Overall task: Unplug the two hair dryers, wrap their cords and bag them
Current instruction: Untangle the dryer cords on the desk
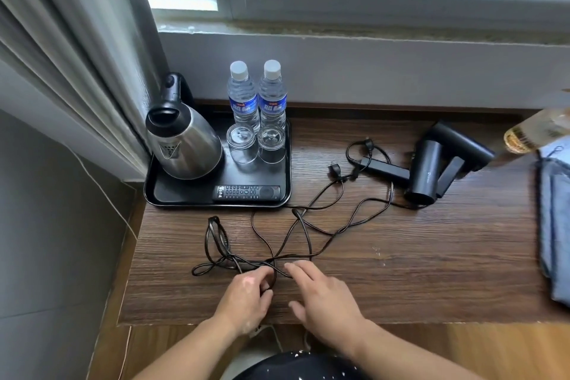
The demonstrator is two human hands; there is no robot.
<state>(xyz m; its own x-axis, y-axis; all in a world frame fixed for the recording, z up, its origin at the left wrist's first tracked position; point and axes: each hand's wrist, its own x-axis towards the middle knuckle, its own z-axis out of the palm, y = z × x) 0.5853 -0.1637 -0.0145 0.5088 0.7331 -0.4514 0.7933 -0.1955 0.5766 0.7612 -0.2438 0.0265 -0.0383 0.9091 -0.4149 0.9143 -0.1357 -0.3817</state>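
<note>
One cord [274, 257] loops inside left fingers [264, 272], beside right fingers [300, 270].

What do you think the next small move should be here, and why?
Probably the right hand should pinch the cord beside the left hand and draw it straight: both plugs lie loose on the desk, the cords are tangled, the left hand grips one, and the right is open.

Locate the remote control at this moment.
Head view, left of centre: the remote control lies along the front edge of the black tray, in front of the glasses.
</note>
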